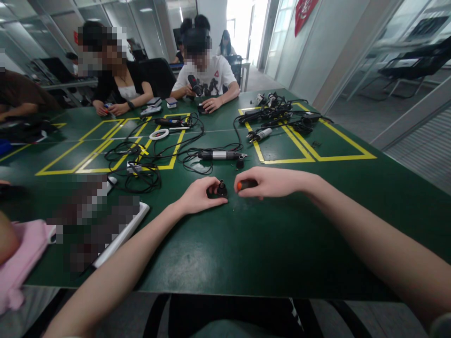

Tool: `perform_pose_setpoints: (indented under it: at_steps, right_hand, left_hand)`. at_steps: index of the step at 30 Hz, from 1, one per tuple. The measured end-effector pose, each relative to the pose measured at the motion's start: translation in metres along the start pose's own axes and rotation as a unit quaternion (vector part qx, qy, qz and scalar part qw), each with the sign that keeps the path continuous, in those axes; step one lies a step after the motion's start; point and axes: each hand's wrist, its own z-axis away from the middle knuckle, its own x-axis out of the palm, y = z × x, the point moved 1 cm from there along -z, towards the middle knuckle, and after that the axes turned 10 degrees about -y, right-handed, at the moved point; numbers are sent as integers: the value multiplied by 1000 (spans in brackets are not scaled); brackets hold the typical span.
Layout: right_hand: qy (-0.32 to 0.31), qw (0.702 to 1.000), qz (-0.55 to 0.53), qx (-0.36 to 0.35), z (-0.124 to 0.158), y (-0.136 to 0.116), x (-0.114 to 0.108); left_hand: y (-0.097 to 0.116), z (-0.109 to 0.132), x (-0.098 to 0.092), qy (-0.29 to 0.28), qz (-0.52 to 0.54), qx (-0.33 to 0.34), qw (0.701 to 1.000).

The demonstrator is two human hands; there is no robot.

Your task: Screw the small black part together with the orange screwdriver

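Observation:
My left hand (199, 195) rests on the green table, thumb and fingers curved round a small black cone-shaped part (221, 188) that stands upright with a narrow neck on top. Just to its right, my right hand (262, 182) is closed round a short dark handle with an orange end (240, 186); the rest of that tool is hidden in the palm. Beyond my hands stands a second small black part (240, 162). Next to it lies a silver and black electric screwdriver (221, 155) with a cable.
Tangled cables (144, 176) lie to the left, and a heap of black tools and leads (271, 110) at the back right. Yellow tape (282, 162) marks areas of the table (211, 253). A white-edged tablet-like device (123, 234) lies front left. Across sits a person holding a power tool (194, 85).

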Motion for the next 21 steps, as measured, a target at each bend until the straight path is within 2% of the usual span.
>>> perform_pose_setpoints:
  at_steps: [3, 6, 9, 12, 17, 21]
  right_hand:
    - [61, 986, -133, -74, 16, -5, -15]
    - [180, 950, -184, -177, 26, -11, -22]
    - [312, 904, -167, -242, 29, -17, -22]
    - [392, 876, -113, -258, 29, -24, -17]
    - [453, 847, -59, -271, 25, -37, -3]
    - [438, 857, -36, -268, 19, -42, 6]
  left_hand:
    - [1, 0, 1, -5, -7, 3, 1000]
    - [3, 0, 2, -4, -14, 6, 1000]
    - [5, 0, 3, -8, -15, 12, 1000]
    - [7, 1, 5, -12, -13, 14, 1000]
    - [8, 1, 7, -16, -7, 12, 1000]
    - [9, 1, 8, -17, 0, 6, 1000]
